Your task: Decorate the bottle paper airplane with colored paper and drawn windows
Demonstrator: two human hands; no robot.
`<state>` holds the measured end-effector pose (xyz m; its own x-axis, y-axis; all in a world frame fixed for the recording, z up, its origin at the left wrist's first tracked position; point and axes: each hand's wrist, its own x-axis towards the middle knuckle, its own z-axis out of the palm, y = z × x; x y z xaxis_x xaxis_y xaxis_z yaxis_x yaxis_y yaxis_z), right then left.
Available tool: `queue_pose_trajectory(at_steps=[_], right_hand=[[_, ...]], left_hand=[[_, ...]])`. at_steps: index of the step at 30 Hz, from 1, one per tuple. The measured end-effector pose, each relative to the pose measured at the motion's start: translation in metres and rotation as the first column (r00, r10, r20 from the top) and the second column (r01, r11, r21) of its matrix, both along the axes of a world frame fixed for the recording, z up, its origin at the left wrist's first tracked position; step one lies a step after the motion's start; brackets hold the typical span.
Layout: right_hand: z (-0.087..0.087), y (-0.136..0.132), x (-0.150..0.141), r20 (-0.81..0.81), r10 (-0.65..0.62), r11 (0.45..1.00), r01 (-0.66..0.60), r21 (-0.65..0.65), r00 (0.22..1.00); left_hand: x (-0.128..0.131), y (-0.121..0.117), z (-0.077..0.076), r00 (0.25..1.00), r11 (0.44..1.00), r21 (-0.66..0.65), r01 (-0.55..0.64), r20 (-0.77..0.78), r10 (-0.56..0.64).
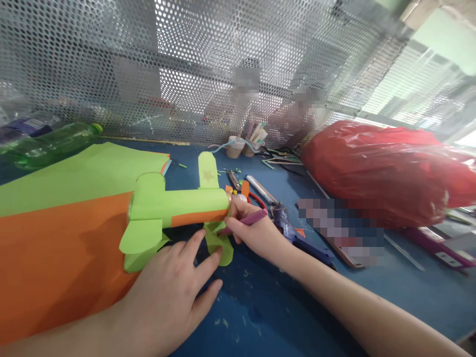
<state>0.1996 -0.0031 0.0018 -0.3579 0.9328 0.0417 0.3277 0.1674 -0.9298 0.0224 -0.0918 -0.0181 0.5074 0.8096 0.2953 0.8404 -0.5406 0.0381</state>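
Note:
A green paper airplane [174,206] with an orange band lies on the blue table [282,307]. Its tail points left and its nose points right. My left hand [174,292] lies flat beside it with fingers spread, fingertips pressing the near green wing [219,245] down. My right hand [251,228] is closed round a purple pen [247,219], its tip at the wing near the body's right end. The far wing [207,170] carries a faint star.
Orange paper [52,258] and green paper [82,176] lie at the left, a green plastic bottle [44,146] behind them. A red plastic bag [383,168], a blue glue gun [297,233], scissors [238,183] and cups of sticks [245,144] sit before a perforated metal screen [208,64].

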Motion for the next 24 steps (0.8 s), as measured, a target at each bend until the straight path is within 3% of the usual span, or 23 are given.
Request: queue_pose_trajectory(at_steps=[24], right_hand=[[-0.0024,0.0001,0.0000,0.030,-0.002,1.000,0.001,0.004,1.000]], left_hand=[[-0.0023,-0.0020,-0.0048,1.000,0.998,0.064,0.002,-0.009,-0.001]])
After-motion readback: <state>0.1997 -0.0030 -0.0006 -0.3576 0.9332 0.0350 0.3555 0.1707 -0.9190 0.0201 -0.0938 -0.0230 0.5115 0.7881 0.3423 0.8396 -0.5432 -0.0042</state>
